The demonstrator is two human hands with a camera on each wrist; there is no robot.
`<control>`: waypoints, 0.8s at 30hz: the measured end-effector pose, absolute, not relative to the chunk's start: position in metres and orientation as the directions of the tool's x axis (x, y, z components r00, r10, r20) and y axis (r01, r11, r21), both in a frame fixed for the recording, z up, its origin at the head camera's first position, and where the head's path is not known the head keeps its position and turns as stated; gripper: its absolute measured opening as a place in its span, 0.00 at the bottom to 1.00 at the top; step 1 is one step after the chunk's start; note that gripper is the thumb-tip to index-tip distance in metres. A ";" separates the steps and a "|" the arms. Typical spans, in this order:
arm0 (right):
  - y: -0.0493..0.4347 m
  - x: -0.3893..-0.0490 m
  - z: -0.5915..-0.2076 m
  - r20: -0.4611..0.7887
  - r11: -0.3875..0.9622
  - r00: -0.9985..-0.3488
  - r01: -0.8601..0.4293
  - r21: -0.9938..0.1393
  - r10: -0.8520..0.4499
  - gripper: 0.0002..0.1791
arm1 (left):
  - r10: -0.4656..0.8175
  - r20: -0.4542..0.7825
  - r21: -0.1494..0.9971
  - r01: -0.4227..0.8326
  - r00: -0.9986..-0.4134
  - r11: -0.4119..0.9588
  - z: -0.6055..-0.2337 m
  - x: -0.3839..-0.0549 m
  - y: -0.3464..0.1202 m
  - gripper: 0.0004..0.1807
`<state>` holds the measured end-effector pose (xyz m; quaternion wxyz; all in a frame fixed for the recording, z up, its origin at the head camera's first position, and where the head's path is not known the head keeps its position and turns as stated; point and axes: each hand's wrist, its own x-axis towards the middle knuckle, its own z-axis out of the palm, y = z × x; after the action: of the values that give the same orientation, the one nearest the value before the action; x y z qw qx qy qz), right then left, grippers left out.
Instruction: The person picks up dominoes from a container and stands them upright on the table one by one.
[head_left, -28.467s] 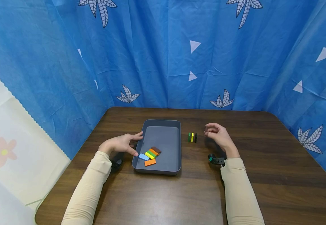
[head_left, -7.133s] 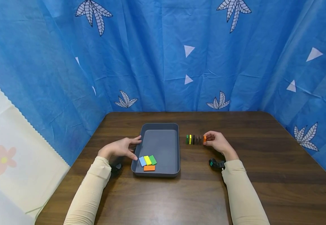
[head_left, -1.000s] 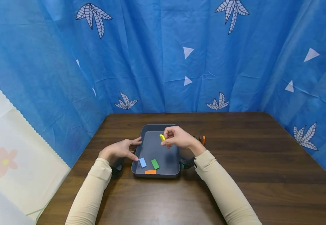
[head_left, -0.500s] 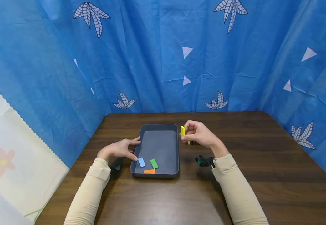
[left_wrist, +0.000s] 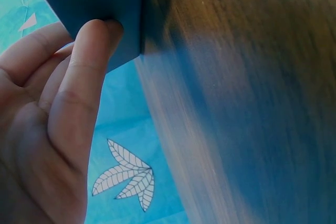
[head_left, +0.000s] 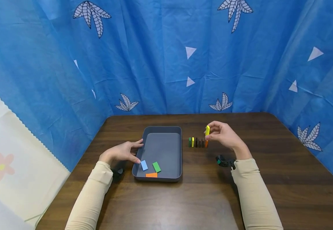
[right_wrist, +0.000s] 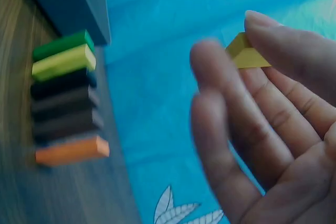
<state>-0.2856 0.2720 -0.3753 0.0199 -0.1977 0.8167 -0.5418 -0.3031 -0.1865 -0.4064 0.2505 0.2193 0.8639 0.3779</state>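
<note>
My right hand [head_left: 224,135] pinches a yellow domino [head_left: 208,130] upright between thumb and fingers, above the right end of a row of standing dominoes. That row runs from a green domino [right_wrist: 63,46] through yellow, black and brown ones to an orange domino [right_wrist: 73,151]. In the right wrist view the held domino is partly covered by the fingers. My left hand [head_left: 122,152] rests against the left side of a grey tray [head_left: 179,159], its fingers and thumb spread along the wall. Inside the tray lie a blue domino [head_left: 144,165], a green domino [head_left: 156,167] and an orange domino [head_left: 151,175].
Tray and row stand side by side on a dark wooden table [head_left: 160,204], with a narrow strip of tabletop between them. A blue curtain [head_left: 143,64] hangs behind the table, and a pale flowered cloth [head_left: 17,159] hangs at the left.
Over the last second my right hand has carried the yellow domino rightward from above the tray to the row's orange end. Across the earlier frames, the row grew and the tray's dominoes dwindled. My left hand stayed.
</note>
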 end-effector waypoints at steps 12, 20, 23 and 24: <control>0.301 -0.294 -0.404 0.107 0.521 -0.974 -0.199 -0.830 -0.200 0.20 | 0.572 -0.262 0.740 0.218 -0.777 0.636 -0.407 -0.307 -0.186 0.51; 0.303 -0.305 -0.433 0.045 0.539 -0.984 -0.134 -0.832 -0.174 0.14 | 0.574 -0.261 0.738 0.222 -0.776 0.636 -0.407 -0.307 -0.186 0.51; 0.302 -0.307 -0.439 0.035 0.543 -0.986 -0.121 -0.831 -0.165 0.13 | 0.576 -0.258 0.738 0.227 -0.775 0.636 -0.407 -0.307 -0.187 0.51; 0.301 -0.307 -0.441 0.034 0.543 -0.986 -0.118 -0.831 -0.162 0.13 | 0.578 -0.256 0.736 0.231 -0.775 0.637 -0.408 -0.307 -0.187 0.52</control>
<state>-0.3073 0.3011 -0.4409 0.0234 -0.0798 0.8780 -0.4714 -0.3074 -0.1868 -0.4075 0.2423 0.2320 0.8716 0.3575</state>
